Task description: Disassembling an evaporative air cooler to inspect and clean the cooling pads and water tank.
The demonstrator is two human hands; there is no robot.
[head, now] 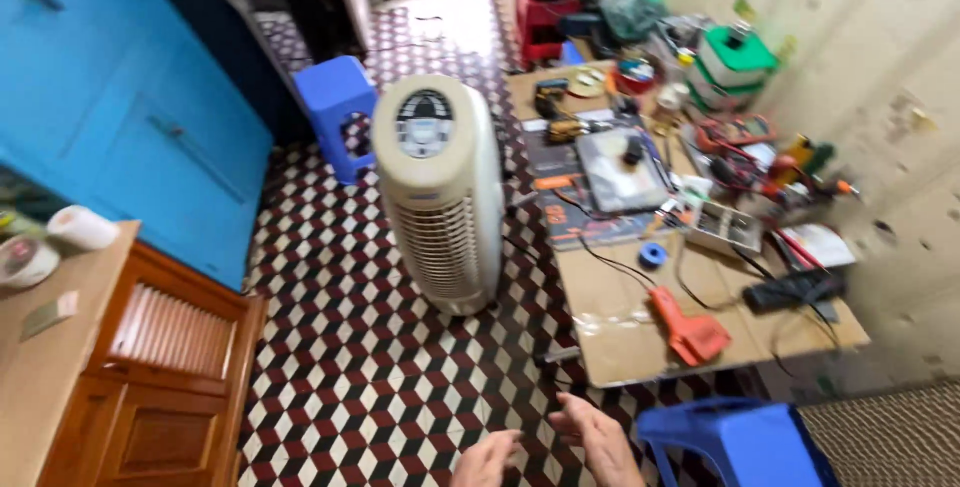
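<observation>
My left hand (pixel 487 459) and my right hand (pixel 598 437) show at the bottom edge, both empty with fingers loosely spread, above the patterned floor. A tall cream tower fan (pixel 440 187) with a round control panel on top stands on the floor ahead of them, beside a low workbench (pixel 620 327). An orange glue gun (pixel 688 327) lies on the bench's near end, its black cord trailing back. A blue tape roll (pixel 653 254) sits just behind it.
Tools, wires, a multimeter and green-and-white containers (pixel 735 65) crowd the bench's far half. Blue plastic stools stand at bottom right (pixel 735 442) and behind the fan (pixel 335 97). A wooden cabinet (pixel 150 367) is at left, a blue door (pixel 120 107) behind it.
</observation>
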